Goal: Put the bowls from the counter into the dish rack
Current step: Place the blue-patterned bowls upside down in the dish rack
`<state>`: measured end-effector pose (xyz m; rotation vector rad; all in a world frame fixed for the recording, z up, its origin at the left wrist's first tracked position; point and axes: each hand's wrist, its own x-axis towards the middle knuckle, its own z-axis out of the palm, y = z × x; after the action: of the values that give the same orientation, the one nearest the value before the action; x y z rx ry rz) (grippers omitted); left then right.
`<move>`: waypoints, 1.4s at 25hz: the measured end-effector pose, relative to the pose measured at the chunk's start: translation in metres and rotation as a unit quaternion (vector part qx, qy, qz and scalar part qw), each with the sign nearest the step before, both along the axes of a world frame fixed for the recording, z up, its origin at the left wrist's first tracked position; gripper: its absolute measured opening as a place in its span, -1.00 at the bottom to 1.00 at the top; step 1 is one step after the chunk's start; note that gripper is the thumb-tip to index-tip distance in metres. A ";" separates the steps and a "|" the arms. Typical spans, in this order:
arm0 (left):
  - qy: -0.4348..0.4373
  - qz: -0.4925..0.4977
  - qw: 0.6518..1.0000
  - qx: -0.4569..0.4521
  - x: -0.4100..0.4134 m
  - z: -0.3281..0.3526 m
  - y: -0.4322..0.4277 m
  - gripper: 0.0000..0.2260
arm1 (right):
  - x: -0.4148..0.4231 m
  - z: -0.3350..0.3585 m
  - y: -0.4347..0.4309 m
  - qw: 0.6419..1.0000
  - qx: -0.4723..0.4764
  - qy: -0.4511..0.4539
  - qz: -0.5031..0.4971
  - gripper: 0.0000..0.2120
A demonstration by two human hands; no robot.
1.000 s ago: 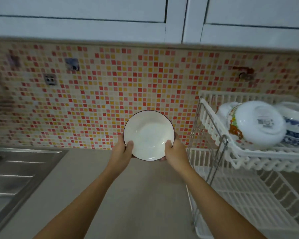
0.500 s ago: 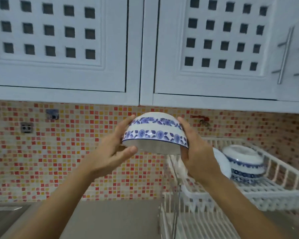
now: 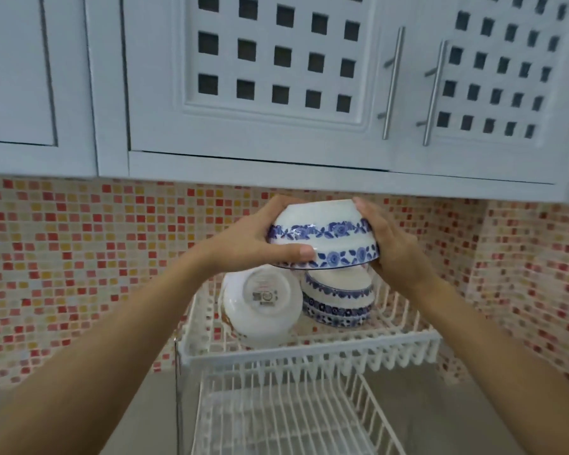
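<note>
I hold a white bowl with blue flower bands [image 3: 326,236] upside down between both hands. My left hand [image 3: 247,239] grips its left side, thumb along the rim. My right hand [image 3: 393,249] grips its right side. The bowl hangs just above the top tier of the white dish rack [image 3: 309,351]. Under it in that tier a blue-patterned bowl [image 3: 337,298] stands inverted, and a plain white bowl [image 3: 262,307] leans on its side to the left.
The rack's lower tier [image 3: 286,418] of white wire is bare. White wall cabinets with metal handles [image 3: 391,83] hang close above the bowl. A red and orange mosaic backsplash [image 3: 96,257] runs behind. Grey counter [image 3: 151,408] lies left of the rack.
The bowl was turned from facing me to upside down, then carried right and lower, over the rack's top tier. The view has swung right toward the rack.
</note>
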<state>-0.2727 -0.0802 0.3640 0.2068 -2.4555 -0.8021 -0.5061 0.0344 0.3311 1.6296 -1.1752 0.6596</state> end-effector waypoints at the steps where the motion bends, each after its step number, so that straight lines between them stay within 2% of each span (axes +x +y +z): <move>1: 0.003 0.013 1.000 -0.006 -0.014 -0.003 0.003 -0.31 | -0.015 0.000 0.005 1.000 0.027 -0.003 0.004 -0.46; 3: 0.003 0.053 0.997 -0.063 -0.041 -0.014 0.012 -0.27 | -0.043 -0.002 0.017 0.990 0.129 -0.054 0.018 -0.32; 4: -0.007 0.079 0.991 -0.108 -0.054 -0.020 0.015 -0.24 | -0.057 -0.005 0.024 0.973 0.204 -0.101 0.023 -0.21; 7: -0.041 0.124 0.975 -0.180 -0.088 -0.041 0.027 -0.16 | -0.085 -0.017 0.036 0.891 0.394 -0.223 0.026 0.06; 10: -0.072 0.136 0.967 -0.203 -0.113 -0.060 0.030 -0.15 | -0.099 -0.027 0.030 0.830 0.451 -0.325 0.044 0.14; 12: -0.101 0.144 0.964 -0.199 -0.124 -0.067 0.030 -0.15 | -0.103 -0.034 0.024 0.813 0.454 -0.357 0.066 0.15; 14: -0.111 0.150 0.966 -0.180 -0.129 -0.073 0.030 -0.14 | -0.103 -0.038 0.020 0.817 0.451 -0.350 0.086 0.08; 16: -0.116 0.157 0.966 -0.170 -0.133 -0.079 0.030 -0.04 | -0.100 -0.041 0.018 0.825 0.447 -0.334 0.087 0.06; 20: -0.147 0.194 0.951 -0.190 -0.139 -0.090 0.028 0.17 | -0.102 -0.050 0.011 0.845 0.443 -0.298 0.031 0.22; 25: -0.150 0.219 0.933 -0.243 -0.146 -0.101 0.029 0.25 | -0.106 -0.056 0.008 0.851 0.446 -0.276 -0.025 0.31; 30: -0.153 0.231 0.931 -0.236 -0.150 -0.104 0.028 0.29 | -0.106 -0.059 0.005 0.854 0.445 -0.266 -0.047 0.32; 35: -0.188 0.219 0.936 -0.200 -0.149 -0.101 0.027 0.27 | -0.107 -0.060 0.003 0.841 0.458 -0.288 -0.031 0.34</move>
<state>-0.4213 -0.0529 0.2629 0.7807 -2.7022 -0.0632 -0.6129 0.0372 0.2707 2.2219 -2.2151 0.5904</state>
